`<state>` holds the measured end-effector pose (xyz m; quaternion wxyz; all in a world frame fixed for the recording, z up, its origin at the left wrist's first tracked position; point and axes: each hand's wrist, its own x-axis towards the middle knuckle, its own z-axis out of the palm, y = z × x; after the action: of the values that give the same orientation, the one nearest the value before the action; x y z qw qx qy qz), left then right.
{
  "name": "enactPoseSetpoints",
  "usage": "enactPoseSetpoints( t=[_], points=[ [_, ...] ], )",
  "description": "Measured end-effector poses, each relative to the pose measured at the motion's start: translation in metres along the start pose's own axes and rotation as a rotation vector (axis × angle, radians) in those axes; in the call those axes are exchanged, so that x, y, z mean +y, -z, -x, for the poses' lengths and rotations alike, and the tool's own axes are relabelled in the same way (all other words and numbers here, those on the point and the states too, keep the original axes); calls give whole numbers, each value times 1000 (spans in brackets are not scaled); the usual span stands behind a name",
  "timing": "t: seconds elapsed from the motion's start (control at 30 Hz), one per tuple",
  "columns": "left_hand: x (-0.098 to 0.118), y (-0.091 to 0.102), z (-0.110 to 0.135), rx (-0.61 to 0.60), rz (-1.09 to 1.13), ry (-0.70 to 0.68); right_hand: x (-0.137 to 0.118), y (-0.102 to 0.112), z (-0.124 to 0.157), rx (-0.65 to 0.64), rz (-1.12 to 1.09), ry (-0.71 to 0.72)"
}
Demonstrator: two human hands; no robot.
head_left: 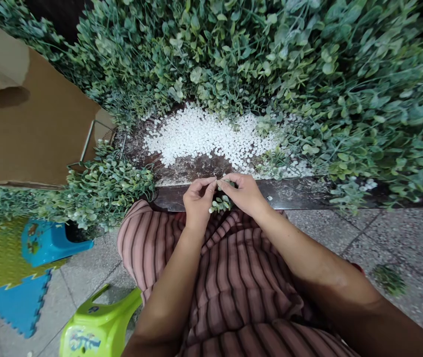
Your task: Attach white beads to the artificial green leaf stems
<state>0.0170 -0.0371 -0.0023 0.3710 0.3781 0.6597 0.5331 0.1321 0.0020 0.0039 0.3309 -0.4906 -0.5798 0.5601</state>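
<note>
My left hand (197, 199) and my right hand (244, 191) meet above my striped lap, at the near edge of a low dark board (196, 171). Both hands pinch a small sprig of artificial green leaves (221, 202), which hangs down between them. The fingers of each hand are closed on its stem. Just beyond the hands a heap of small white beads (207, 136) lies on the board. A large mass of the same artificial greenery (271, 64) rises behind the beads.
More leafy sprigs (103, 191) are piled at the left, beside a brown cardboard box (29, 129). On the floor at the left are a blue plastic stool (47, 240), a green stool (99, 327) and foam mats (6, 277). One loose sprig (390, 280) lies on the stone floor at the right.
</note>
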Motion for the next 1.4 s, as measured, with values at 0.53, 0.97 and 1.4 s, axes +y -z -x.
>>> enactPoseSetpoints(
  t=[0.53,0.97,1.4],
  points=[
    [8,-9,9,69,-236,-310,6,-12,8,224,45,74],
    [2,-11,7,-21,-67,-138,8,-11,9,231,-10,76],
    [12,-4,1,-83,106,65,5,-4,4,126,40,43]
  ],
)
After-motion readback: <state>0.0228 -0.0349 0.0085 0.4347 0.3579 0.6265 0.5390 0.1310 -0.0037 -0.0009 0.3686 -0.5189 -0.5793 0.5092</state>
